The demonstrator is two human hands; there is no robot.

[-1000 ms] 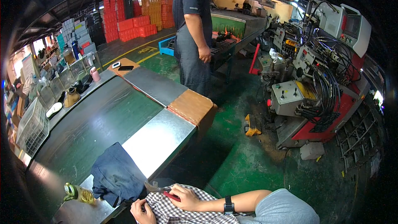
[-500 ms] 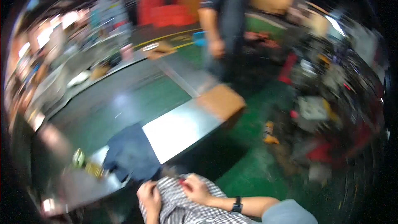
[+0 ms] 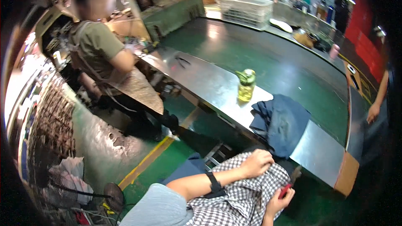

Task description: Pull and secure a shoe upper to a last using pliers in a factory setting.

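Black-and-white checked cloth [image 3: 240, 184] spreads across my front and lap. My left hand [image 3: 257, 163], with a black band on its wrist, lies over the cloth's upper edge. Its fingers are curled together there; what they pinch, if anything, is hidden. Lower and to the right, my right hand [image 3: 279, 203] is closed around a small red object [image 3: 284, 191], its kind unclear. Just beyond my hands, a dark blue garment [image 3: 284, 123] lies crumpled over the table's near edge.
A yellow-green water bottle [image 3: 247, 86] stands on the metal tabletop [image 3: 205, 75] beside the garment. Cardboard [image 3: 346, 173] covers the right corner. A white plastic crate [image 3: 246, 10] sits at the far side. One person [image 3: 100, 54] stands left; another's hand [image 3: 373, 112] hangs at right.
My view has swung left, so the table and garment now appear farther right and the person at left has come in. Both hands remain at the checked cloth, the red object still in my right.
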